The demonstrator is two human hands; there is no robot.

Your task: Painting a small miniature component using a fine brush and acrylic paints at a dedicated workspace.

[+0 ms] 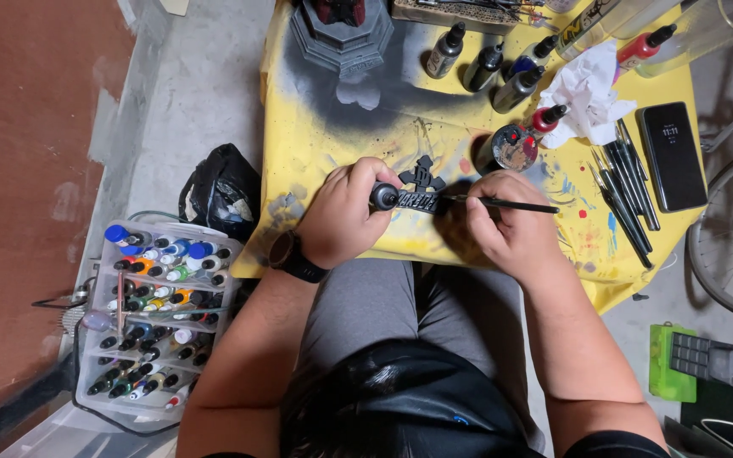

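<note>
a small dark model part (418, 200), flat and ridged, is mounted on a round black holder knob (383, 196) and kept level just above the tabletop's near edge. a thin black paintbrush (511, 204) is laid nearly horizontal, its tip set against the part's right end, its handle pointing right.

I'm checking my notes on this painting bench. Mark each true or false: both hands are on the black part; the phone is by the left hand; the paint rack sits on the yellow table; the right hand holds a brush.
1. Both hands are on the black part: true; left hand, right hand.
2. The phone is by the left hand: false, it lies on the right side.
3. The paint rack sits on the yellow table: false, it stands beside it, lower down.
4. The right hand holds a brush: true.
</note>
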